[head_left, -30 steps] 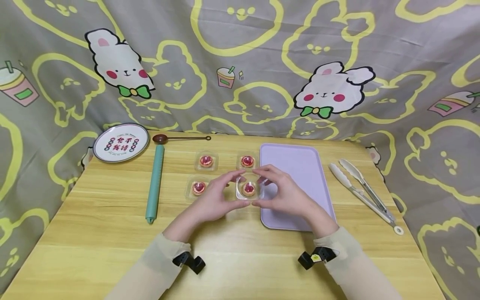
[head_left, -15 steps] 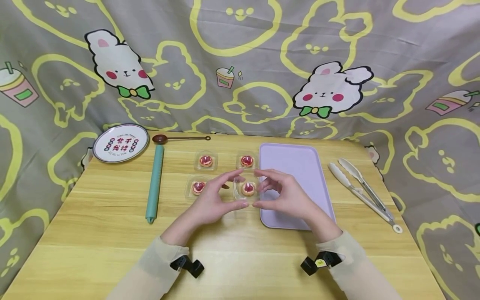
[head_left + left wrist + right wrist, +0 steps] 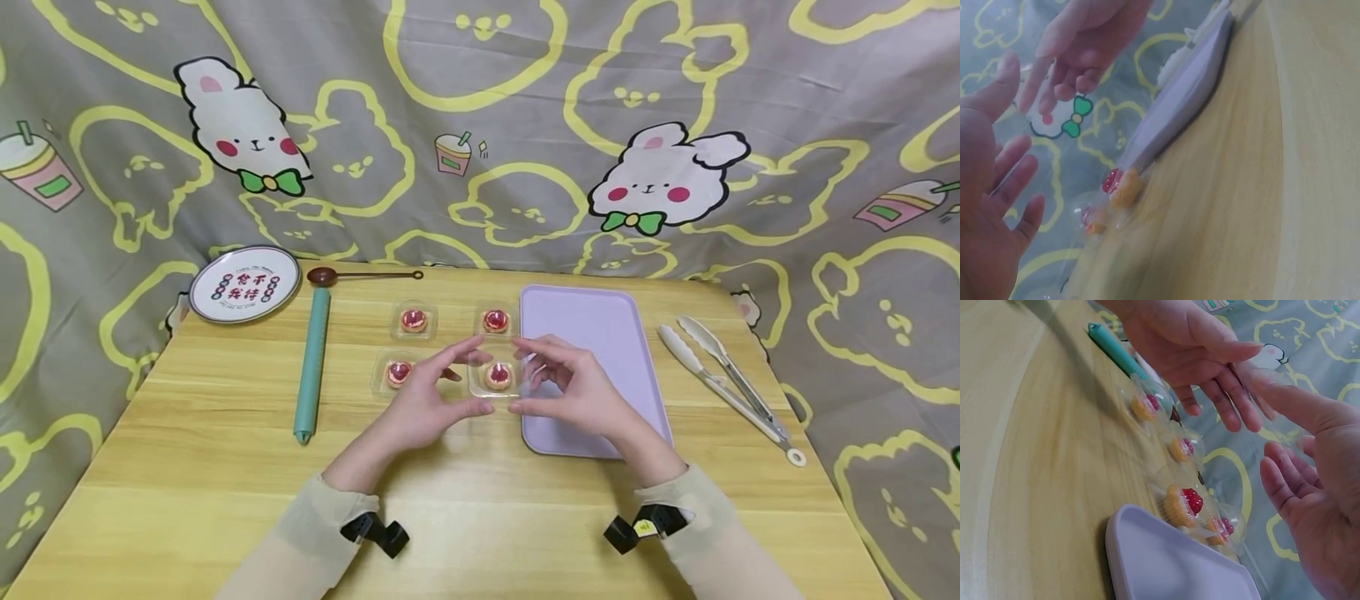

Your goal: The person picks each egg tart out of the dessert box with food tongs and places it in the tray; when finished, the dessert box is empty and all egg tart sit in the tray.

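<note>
Raised either side of near-right tart beside lilac tray: left hand, right hand; cannot tell if clamped on clear plastic

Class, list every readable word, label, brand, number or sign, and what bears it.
"不" and "我待": red characters on the round white dark-rimmed plate; the character before "不" is unclear.
Its small curved lettering: too small to read.
Yellow label on the black right-wrist device: too small.
Clear plastic tart boxes: none visible.

White plate beside spoon, tongs well apart
</note>
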`<state>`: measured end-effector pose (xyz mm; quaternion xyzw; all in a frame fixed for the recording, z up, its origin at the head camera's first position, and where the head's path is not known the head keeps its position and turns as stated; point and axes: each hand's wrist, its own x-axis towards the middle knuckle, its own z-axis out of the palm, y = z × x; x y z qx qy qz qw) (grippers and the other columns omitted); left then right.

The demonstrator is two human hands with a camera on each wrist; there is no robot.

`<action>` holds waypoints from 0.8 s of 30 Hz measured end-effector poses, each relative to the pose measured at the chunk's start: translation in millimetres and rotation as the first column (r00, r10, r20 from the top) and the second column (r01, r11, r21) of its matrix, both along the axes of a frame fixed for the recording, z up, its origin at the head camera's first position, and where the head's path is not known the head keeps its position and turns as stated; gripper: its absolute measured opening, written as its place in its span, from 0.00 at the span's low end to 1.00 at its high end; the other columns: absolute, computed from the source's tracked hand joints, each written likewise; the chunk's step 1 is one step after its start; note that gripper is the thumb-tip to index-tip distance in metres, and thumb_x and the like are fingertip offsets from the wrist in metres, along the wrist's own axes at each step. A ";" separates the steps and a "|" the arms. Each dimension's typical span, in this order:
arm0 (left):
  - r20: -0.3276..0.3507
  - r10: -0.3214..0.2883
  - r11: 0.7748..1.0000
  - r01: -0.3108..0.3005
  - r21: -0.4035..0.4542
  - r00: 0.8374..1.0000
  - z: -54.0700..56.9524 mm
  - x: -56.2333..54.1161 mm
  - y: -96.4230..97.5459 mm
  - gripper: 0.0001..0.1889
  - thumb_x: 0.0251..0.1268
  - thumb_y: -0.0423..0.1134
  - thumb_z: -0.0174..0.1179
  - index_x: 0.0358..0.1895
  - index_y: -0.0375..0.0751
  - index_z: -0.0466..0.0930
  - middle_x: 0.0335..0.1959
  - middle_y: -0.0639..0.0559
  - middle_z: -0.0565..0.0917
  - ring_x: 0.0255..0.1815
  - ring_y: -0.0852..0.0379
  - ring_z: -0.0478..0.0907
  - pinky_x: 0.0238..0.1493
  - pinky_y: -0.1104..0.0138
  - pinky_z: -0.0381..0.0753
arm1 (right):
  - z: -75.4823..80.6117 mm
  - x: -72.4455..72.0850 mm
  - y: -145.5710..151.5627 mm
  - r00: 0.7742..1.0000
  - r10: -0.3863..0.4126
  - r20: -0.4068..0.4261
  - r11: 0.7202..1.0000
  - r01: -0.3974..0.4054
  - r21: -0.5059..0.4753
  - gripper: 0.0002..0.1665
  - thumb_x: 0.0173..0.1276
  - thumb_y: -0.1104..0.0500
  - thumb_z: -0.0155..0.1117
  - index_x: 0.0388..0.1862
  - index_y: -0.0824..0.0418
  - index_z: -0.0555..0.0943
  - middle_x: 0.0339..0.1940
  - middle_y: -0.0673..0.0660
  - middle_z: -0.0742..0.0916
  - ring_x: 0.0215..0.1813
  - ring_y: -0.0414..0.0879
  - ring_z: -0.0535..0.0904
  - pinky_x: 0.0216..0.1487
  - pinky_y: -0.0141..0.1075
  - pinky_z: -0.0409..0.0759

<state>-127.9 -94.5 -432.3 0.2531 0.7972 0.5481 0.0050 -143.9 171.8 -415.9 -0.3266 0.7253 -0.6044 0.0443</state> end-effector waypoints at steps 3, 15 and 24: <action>0.007 0.000 1.000 0.000 -0.001 1.000 0.9 -0.1 0.2 0.45 0.61 0.38 0.79 0.81 0.51 0.67 0.63 0.60 0.85 0.65 0.58 0.78 0.64 0.50 0.77 | -0.6 0.4 -1.0 1.000 -0.012 -0.018 1.000 0.012 0.019 0.47 0.53 0.76 0.83 0.73 0.72 0.75 0.53 0.62 0.84 0.45 0.55 0.82 0.43 0.36 0.87; -0.046 0.062 0.993 -0.066 -0.095 0.997 8.9 1.2 -0.1 0.19 0.85 0.45 0.55 0.60 0.35 0.87 0.48 0.49 0.91 0.47 0.53 0.87 0.55 0.51 0.85 | -1.8 4.1 -6.8 0.984 -0.129 -0.122 0.968 0.151 0.199 0.14 0.79 0.65 0.62 0.57 0.70 0.87 0.37 0.56 0.89 0.38 0.49 0.85 0.43 0.35 0.85; 0.006 0.122 0.992 -0.122 -0.027 0.992 9.1 1.4 6.8 0.26 0.89 0.46 0.47 0.34 0.38 0.90 0.21 0.61 0.86 0.24 0.48 0.85 0.30 0.60 0.86 | -3.4 10.0 -18.8 0.978 -0.201 -0.053 0.957 0.208 0.204 0.20 0.87 0.62 0.53 0.40 0.67 0.90 0.22 0.59 0.86 0.22 0.49 0.79 0.21 0.32 0.73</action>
